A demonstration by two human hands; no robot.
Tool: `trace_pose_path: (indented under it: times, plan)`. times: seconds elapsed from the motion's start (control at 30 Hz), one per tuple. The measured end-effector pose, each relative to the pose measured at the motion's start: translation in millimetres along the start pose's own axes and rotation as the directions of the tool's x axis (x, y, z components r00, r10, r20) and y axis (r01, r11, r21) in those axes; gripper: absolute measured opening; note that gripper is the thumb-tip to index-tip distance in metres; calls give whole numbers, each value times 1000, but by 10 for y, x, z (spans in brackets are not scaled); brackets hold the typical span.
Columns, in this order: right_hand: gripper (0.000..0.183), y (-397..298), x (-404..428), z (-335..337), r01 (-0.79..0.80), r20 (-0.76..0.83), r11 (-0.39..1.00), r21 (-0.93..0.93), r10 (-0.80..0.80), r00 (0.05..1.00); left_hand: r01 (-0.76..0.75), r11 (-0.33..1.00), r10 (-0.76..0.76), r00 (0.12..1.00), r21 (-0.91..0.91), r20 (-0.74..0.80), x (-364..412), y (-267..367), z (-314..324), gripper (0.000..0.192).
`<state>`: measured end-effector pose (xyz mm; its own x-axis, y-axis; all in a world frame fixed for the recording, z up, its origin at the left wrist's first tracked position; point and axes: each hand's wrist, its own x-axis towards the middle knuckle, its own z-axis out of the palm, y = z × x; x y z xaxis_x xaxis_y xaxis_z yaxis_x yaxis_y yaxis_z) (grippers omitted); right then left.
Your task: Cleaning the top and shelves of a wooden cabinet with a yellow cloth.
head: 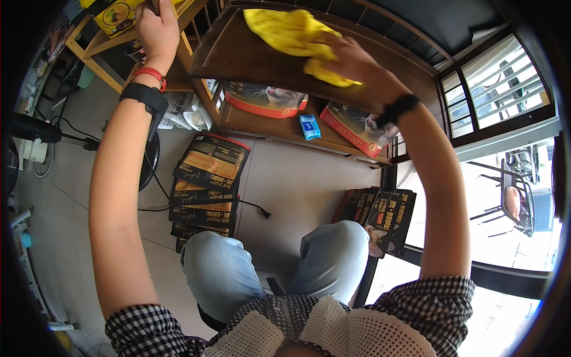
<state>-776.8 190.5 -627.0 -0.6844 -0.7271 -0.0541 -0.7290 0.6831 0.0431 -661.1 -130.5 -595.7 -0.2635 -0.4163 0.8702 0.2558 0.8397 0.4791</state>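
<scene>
My right hand [352,58] holds a bunched yellow cloth [285,33] against the upper shelf board [250,60] of a dark wooden rack; hand and cloth are slightly blurred. At the upper left, my left hand [157,33] is closed around a dark brown piece [153,6] that runs out of the picture, so I cannot tell what it belongs to. On the lower shelf [267,122], below the cloth, lie a blue packet of wipes [309,127] and two cat food bags, one on the left [267,99] and one on the right [357,127].
Several black pet food bags [209,165] are stacked on the floor before my left knee. More bags [388,218] lean by the glass at right. A cable with a plug [266,215] lies between. A light wooden rack [93,51] with yellow packages [118,18] stands at upper left.
</scene>
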Motion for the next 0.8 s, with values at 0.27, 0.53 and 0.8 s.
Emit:
trace_pose_path:
  times: [0.27,0.53,0.8]
  plan:
    - [38,2104,-1127,-68,-645,263,709,-283,705,659,18,1000,-18,1000,-14,23,32,-20,-57,34]
    - [26,1131,326,218,-542,182,505,672,596,782,-40,997,37,998,-66,-55,-9,100,1,38]
    - [58,-855,1684,76,87,-57,995,50,-84,995,-175,976,172,985,130,33,5,-147,61,36]
